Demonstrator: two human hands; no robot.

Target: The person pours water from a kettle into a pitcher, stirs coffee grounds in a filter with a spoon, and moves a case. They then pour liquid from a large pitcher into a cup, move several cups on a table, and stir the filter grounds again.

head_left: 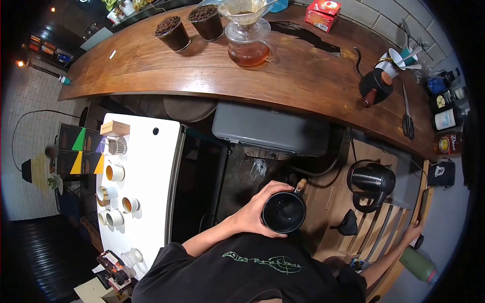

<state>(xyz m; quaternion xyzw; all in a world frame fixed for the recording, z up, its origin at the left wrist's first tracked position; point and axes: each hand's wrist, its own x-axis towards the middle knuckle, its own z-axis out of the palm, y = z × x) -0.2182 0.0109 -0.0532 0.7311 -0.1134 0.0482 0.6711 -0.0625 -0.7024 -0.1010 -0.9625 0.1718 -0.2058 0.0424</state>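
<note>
My left hand [262, 209] is wrapped round the side of a black mug [284, 213], held in front of my dark shirt [237, 272]. The mug's open mouth faces up at me, with small bright reflections inside it. Far out to the right, my right hand [413, 233] is closed at the wooden rail [399, 262]; I cannot tell what its fingers grip. A dark round thing sits right beside that hand, and a green bottle [418, 265] lies just below it. Nearest to the mug on the right are a black kettle [371, 182] and a small black pouch-like thing [347, 223].
A wooden counter [303, 76] spans the front, bearing a glass coffee server with dripper [247, 48], two cups of coffee beans [173, 33], a red box [322, 15], a black gooseneck kettle [376, 87] and scissors [408, 123]. Several cups stand on the white table [151, 177] at left.
</note>
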